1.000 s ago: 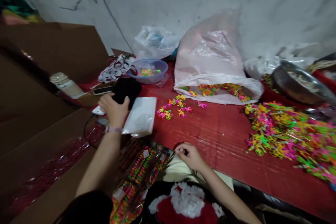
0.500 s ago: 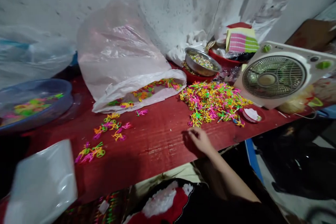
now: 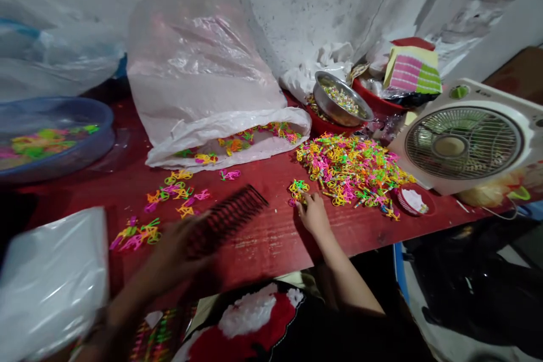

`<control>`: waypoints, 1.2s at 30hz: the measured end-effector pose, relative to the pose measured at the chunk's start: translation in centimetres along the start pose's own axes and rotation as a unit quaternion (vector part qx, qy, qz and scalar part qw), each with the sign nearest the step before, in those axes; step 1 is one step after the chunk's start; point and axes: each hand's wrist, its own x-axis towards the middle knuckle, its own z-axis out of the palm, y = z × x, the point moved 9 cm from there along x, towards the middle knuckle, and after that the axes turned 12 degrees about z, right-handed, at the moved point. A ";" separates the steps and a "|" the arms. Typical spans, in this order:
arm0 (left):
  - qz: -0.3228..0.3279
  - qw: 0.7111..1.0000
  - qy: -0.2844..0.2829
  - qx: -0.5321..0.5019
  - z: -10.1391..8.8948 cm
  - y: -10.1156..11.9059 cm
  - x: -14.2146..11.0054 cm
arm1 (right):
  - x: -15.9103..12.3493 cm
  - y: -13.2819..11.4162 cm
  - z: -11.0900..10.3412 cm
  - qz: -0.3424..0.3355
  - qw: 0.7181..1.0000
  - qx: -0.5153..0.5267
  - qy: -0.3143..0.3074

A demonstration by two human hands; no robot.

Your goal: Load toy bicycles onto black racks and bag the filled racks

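My left hand [image 3: 172, 251], blurred by motion, grips one end of a dark slotted rack [image 3: 232, 216] over the red table [image 3: 258, 257]. The rack looks like a row of thin ribs; its slots appear unfilled. My right hand [image 3: 316, 216] has its fingertips on a small cluster of coloured plastic pieces [image 3: 299, 188], just left of the big pile. That pile [image 3: 352, 169] is made of small pink, yellow, green and orange looped pieces. Whether my right fingers pinch any piece is hard to see. Loose pieces of the same kind [image 3: 136, 233] lie beyond my left hand.
A large plastic bag [image 3: 203, 68] spills pieces at the back. On the left are a blue basin [image 3: 95, 144] and a white plastic packet [image 3: 55, 277]. A metal bowl [image 3: 320, 93], a box fan [image 3: 462, 181] and a small red dish [image 3: 428, 203] stand right.
My left hand has come into view with the dark rack. My right hand has reached the pile's left edge, and a small cluster now lies apart from it. The view has shifted slightly.
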 end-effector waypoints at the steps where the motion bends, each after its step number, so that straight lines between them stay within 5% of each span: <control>1: 0.035 0.997 -0.072 -0.010 3.4 1.5 -0.3 | 0.5 0.0 -0.2 0.003 1.000 -0.006 -0.001; 4: 0.050 0.992 -0.114 0.036 9.5 3.6 -0.3 | 2.2 0.3 -0.7 0.025 0.999 0.020 -0.011; 7: 0.070 0.989 -0.117 0.054 11.9 4.6 0.5 | 4.0 0.3 -1.1 0.031 0.997 0.066 -0.022; 14: 0.102 0.988 -0.112 0.037 12.2 5.8 -1.7 | 4.8 -1.9 0.0 0.018 0.985 0.160 -0.056; 17: 0.106 0.987 -0.119 0.031 13.3 6.4 -2.9 | 1.9 -6.2 2.8 -0.017 0.950 0.281 -0.137; 20: 0.088 0.989 -0.113 0.037 14.0 6.4 -3.3 | -1.8 -11.8 6.6 -0.064 0.878 0.388 -0.273; 24: 0.074 0.991 -0.107 0.042 14.2 6.3 -3.4 | -4.7 -16.6 10.1 -0.100 0.842 0.387 -0.362; 29: 0.079 0.991 -0.109 0.017 14.1 6.3 -3.7 | -6.2 -19.6 11.7 -0.181 0.855 0.328 -0.359; 36: 0.067 0.993 -0.098 0.015 13.2 6.4 -3.2 | -6.8 -20.0 11.7 -0.240 0.882 0.266 -0.305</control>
